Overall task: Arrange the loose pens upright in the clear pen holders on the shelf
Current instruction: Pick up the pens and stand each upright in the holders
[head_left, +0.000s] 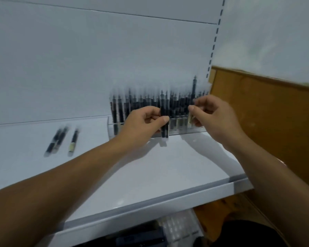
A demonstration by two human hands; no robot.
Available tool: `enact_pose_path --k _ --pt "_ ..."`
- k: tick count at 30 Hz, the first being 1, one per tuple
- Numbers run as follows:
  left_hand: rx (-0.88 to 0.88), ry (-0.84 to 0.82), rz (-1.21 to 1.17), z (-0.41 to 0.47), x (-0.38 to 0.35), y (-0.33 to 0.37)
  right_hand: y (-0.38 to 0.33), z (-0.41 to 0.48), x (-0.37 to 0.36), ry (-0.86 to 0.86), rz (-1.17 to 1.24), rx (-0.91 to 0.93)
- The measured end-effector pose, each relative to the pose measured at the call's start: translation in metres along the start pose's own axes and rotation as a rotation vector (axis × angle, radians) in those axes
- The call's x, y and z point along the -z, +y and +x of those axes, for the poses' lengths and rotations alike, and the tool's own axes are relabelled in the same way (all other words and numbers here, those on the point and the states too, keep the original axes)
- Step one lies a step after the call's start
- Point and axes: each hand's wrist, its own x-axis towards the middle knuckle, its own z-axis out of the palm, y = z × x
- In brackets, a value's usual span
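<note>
White shelf [168,166] in front; below its edge, blurred packets [177,227] are cut off. Three loose pens [58,139] lie flat at left, smeared by motion. The left hand [141,122] grips two dark pens [164,106] upright before the clear holder [185,130]. The right hand [216,114] pinches a taller pen [194,86] at the holder's right end. The holder is packed with standing pens [141,101], too blurred to count.

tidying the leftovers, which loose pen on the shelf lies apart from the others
The rightmost pen, with a pale band; the other two pens lie together to its left.
</note>
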Motion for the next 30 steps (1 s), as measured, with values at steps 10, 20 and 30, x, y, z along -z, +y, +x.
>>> enact_pose_path --k 10,20,30 --pt "-0.120 -0.029 -0.073 0.015 -0.037 -0.020 0.014 0.038 0.004 0.078 -0.054 0.029" --pt "-0.100 -0.038 -0.173 0.018 -0.036 -0.024 0.011 0.052 -0.011 0.039 -0.197 0.050" --pt "-0.103 -0.060 -0.178 0.017 -0.037 -0.026 0.008 0.048 -0.018 -0.144 -0.420 -0.018"
